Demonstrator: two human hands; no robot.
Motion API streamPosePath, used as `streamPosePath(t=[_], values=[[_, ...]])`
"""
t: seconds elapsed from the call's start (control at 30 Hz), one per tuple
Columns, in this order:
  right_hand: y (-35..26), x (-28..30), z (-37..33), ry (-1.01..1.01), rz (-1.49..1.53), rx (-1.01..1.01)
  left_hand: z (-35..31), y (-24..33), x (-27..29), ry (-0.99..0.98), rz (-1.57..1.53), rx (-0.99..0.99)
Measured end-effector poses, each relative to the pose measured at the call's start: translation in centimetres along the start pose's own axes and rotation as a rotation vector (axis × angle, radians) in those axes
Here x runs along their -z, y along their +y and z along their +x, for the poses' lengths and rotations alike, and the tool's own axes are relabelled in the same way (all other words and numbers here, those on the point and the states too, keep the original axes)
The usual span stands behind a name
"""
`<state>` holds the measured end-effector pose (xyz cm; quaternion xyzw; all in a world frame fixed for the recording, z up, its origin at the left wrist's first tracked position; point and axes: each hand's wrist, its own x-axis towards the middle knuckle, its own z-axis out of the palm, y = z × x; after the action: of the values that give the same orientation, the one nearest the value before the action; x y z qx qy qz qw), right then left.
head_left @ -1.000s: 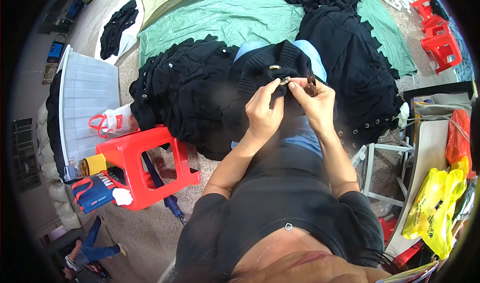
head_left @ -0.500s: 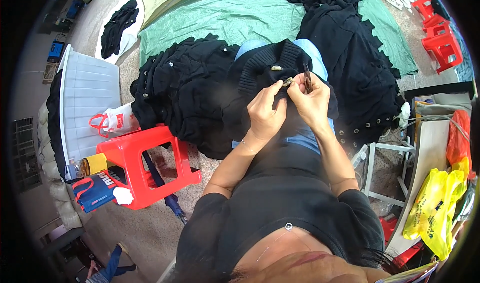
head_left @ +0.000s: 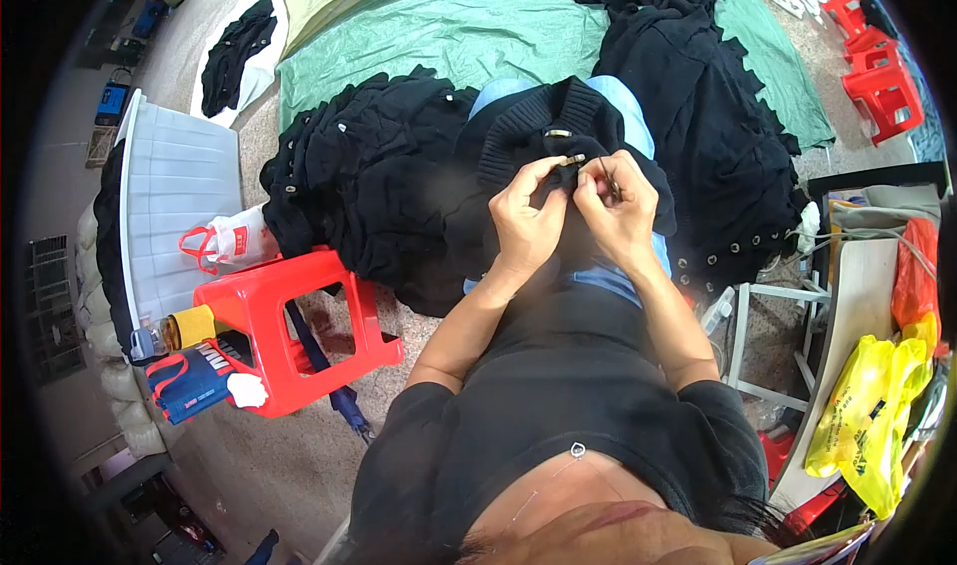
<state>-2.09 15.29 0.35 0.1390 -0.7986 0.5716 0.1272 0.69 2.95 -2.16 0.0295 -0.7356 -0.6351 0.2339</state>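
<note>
A black knitted garment [head_left: 516, 131] with a ribbed edge lies across my lap, over light blue trousers. My left hand [head_left: 528, 224] pinches it at a pale, shiny button [head_left: 572, 160], thumb and forefinger close together. A second button [head_left: 557, 135] shows just beyond. Close beside it on the right, my right hand [head_left: 623, 211] has its fingers curled round a small dark tool, which looks like thread snips [head_left: 612, 190]. Its tips are mostly hidden by the fingers. Whether a thread runs between the hands is too fine to tell.
Piles of black garments lie left [head_left: 369, 156] and right [head_left: 698, 116] on a green sheet [head_left: 449, 36]. A red stool [head_left: 289, 336] and grey bin [head_left: 179, 196] stand left. At right are a white metal frame [head_left: 740, 341] and a yellow bag [head_left: 867, 405].
The dark tool has swung from upright to lower within my right hand. My left fingertips have shifted slightly left by the button. A person at the lower left has mostly left view.
</note>
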Motion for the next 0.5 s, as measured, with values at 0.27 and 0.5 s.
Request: streamPosePath(t=[0.27,0.5], values=[[1.4,4.3,0.2,-0.172,-0.009,0.043,0.9,1.1,0.8,-0.090,-0.308,0.269],[1.4,3.3,1.3,-0.029,-0.241,0.417,0.8,1.1,0.9,-0.122,-0.350,0.312]])
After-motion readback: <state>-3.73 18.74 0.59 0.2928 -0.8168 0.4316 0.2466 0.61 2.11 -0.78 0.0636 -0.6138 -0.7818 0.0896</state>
